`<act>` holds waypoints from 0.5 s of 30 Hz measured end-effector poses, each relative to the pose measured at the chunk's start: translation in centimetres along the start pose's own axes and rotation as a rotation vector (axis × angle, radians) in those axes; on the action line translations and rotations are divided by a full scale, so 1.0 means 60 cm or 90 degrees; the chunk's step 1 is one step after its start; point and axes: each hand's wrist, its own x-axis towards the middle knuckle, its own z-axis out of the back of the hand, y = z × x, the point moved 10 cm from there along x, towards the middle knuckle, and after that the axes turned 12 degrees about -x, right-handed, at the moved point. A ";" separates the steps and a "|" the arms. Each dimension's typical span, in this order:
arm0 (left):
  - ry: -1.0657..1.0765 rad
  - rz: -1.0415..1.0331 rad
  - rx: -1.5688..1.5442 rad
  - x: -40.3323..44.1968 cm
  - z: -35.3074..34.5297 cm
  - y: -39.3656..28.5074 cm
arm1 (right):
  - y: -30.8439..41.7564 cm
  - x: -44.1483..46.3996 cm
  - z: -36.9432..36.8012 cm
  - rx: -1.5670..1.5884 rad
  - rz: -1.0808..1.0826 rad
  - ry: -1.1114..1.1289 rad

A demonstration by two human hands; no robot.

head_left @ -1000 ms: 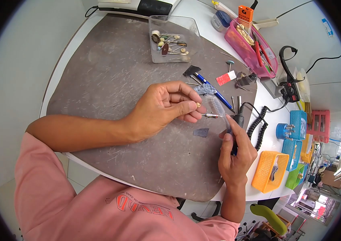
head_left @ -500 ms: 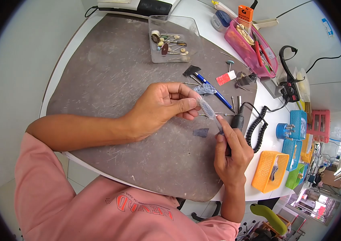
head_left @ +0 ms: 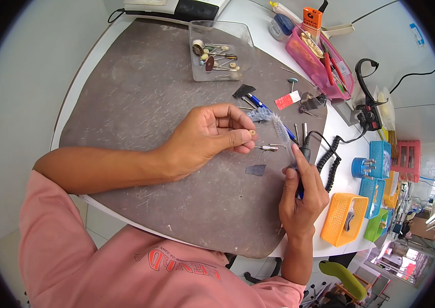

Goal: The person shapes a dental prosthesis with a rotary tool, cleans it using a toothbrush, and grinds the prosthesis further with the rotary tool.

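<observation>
Between thumb and fingertip of the left hand (head_left: 210, 131), above the surface (head_left: 125, 102), sits a small cream-coloured piece (head_left: 252, 133), pinched at its edge, the other fingers curled behind; the right hand (head_left: 303, 197) is closed round the handle of a clear brush (head_left: 281, 129), forefinger laid along it, the bristled head just beside the piece and apart from it. I take this to be brushing work, at a point between strokes; a further stroke would call for a firm pinch and a light touch of the bristles, since so small a thing could easily slip.

Just beyond the fingers lies a blue-grey moulded piece (head_left: 260, 115), close to a blue pen (head_left: 290, 134); a slim metal tool (head_left: 267, 148) lies below the fingertips, a dark scrap (head_left: 256, 170) nearer the person; the handpiece (head_left: 305, 153) and its coiled cord (head_left: 331, 172) crowd the right hand, and I judge they could hamper a wide swing of the brush; farther off stand a clear tray (head_left: 196, 75) of small rotary bits (head_left: 210, 63) and a pink basket (head_left: 300, 53) of tools.
</observation>
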 end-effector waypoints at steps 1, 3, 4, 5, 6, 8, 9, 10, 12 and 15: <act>0.004 -0.006 -0.003 0.000 -0.001 -0.001 | -0.001 0.000 0.001 0.000 0.000 0.000; 0.000 -0.008 -0.002 0.000 0.000 -0.001 | 0.001 -0.001 0.001 0.009 0.017 0.003; -0.005 -0.010 0.000 0.000 0.001 -0.002 | 0.001 -0.002 0.002 0.009 0.017 0.003; -0.005 -0.010 0.000 0.000 0.002 -0.001 | 0.003 -0.002 -0.001 0.001 0.022 0.017; -0.005 -0.018 -0.002 0.000 0.003 -0.001 | 0.004 -0.003 -0.003 -0.007 0.027 0.030; -0.005 -0.027 -0.004 0.001 0.004 -0.001 | 0.004 -0.004 -0.003 -0.012 0.028 0.033; -0.005 -0.027 0.001 0.001 0.004 -0.001 | 0.004 -0.005 -0.004 -0.017 0.028 0.037; -0.005 -0.026 0.005 0.000 0.004 0.000 | 0.004 -0.005 -0.004 -0.017 0.029 0.037; -0.014 -0.012 0.001 -0.002 0.003 -0.001 | 0.008 -0.006 0.002 -0.002 0.042 0.017; -0.018 -0.002 -0.009 -0.002 0.006 0.003 | 0.017 -0.001 -0.010 -0.030 0.043 0.092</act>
